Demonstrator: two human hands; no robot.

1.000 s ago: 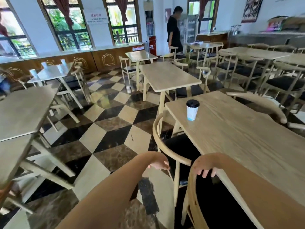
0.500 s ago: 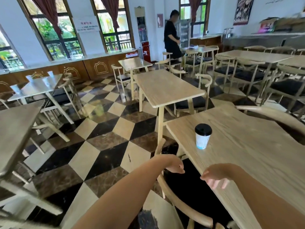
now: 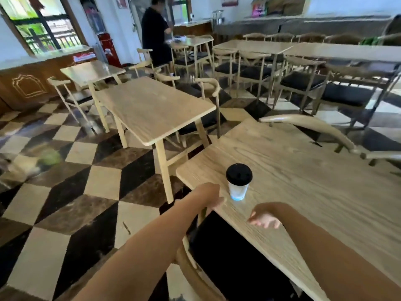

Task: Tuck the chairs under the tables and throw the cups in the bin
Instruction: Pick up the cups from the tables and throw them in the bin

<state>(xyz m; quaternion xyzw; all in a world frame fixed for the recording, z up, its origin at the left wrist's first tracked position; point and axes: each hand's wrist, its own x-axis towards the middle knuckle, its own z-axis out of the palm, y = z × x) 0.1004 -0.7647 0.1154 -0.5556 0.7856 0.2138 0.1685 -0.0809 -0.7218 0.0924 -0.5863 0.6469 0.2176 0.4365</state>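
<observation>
A white paper cup with a black lid point(image 3: 238, 181) stands near the front left corner of the light wooden table point(image 3: 303, 192). A chair with a black seat point(image 3: 227, 257) and a curved wooden back rail point(image 3: 186, 266) sits partly under that table's near edge. My left hand point(image 3: 213, 197) is at the upper end of the rail, just left of the cup, with its fingers curled over the wood. My right hand point(image 3: 263, 220) hovers over the table's edge with loose fingers and nothing in it.
Another chair's curved back point(image 3: 308, 127) lies along the table's far side. A second wooden table point(image 3: 152, 109) stands ahead to the left with chairs around it. More tables and chairs fill the right. A person in black point(image 3: 155, 35) stands at the back. The floor is checkered.
I have moved forward, and the cup is now close to my hands. My right hand let go of the chair back and came over the table edge. The chair slid further under.
</observation>
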